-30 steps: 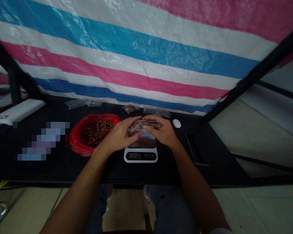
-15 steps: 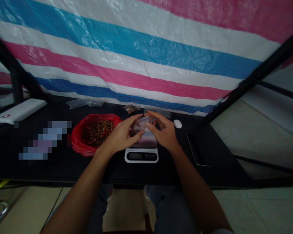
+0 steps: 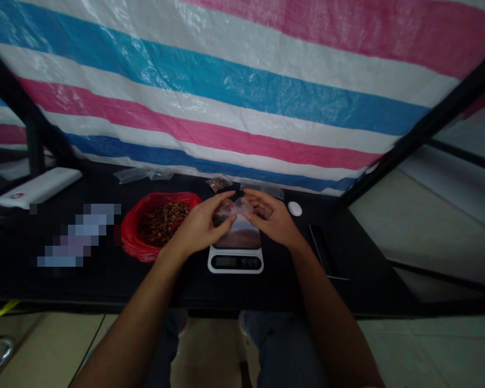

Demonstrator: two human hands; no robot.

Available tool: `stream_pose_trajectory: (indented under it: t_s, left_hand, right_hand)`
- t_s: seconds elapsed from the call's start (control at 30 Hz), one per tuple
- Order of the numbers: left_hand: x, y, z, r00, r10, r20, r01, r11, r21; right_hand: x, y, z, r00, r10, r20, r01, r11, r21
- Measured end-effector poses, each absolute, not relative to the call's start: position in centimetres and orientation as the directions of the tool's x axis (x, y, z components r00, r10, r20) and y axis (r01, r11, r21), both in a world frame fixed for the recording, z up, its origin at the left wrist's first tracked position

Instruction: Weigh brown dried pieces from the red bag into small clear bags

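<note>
A small clear plastic bag [image 3: 243, 205] is held by its edges above the metal plate of a white digital scale [image 3: 248, 263]. My left hand [image 3: 202, 225] grips the bag's left side between thumb and fingers. On the right side, my right hand [image 3: 278, 220] pinches it with the thumb, the other fingers curving behind. Both hands cover part of the plate, and what the bag contains cannot be made out. Left of my left hand lies an open red plastic bag [image 3: 131, 245] of small brown pieces [image 3: 164, 223].
Behind the hands lie a small filled bag [image 3: 218, 184] and clear plastic bags [image 3: 143, 174]. To the right are a white round object [image 3: 295, 208] and a dark phone-like device [image 3: 323, 250]. A white elongated object [image 3: 40, 187] is far left. A striped sheet [image 3: 226, 108] backs the table.
The clear bag's mouth has spread and tipped toward me between my hands. The view has shifted slightly; both hands stay over the scale.
</note>
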State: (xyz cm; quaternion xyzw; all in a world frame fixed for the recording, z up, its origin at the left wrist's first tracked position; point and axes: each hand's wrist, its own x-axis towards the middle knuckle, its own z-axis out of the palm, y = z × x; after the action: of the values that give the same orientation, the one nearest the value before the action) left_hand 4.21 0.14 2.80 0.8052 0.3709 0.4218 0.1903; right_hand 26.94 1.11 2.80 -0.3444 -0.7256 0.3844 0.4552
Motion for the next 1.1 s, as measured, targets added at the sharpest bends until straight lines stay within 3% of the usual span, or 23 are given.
stream_pose_trajectory:
  t_s: [0.37,0.67,0.87,1.1]
  left_hand:
    - [4.2,4.0,4.6,0.122,0.777,0.617,0.476,-0.591,0.651]
    - [7.1,10.1,2.2,0.196,0.856,0.478,0.597,-0.491,0.635]
    - [5.6,8.9,1.3,0.245,0.859,0.45,0.643,-0.491,0.587]
    - [3.4,6.2,1.1,0.163,0.895,0.416,0.719,-0.396,0.571]
  right_hand:
    - [27.1,1.7,2.0,-0.474,0.783,0.402,0.428,0.604,-0.673]
    - [27.4,1.8,2.4,-0.383,0.84,0.384,0.43,0.53,-0.731]
    - [27.6,2.1,2.3,-0.338,0.868,0.364,0.445,0.488,-0.751]
    - [27.8,2.6,1.5,-0.332,0.898,0.288,0.416,0.413,-0.81]
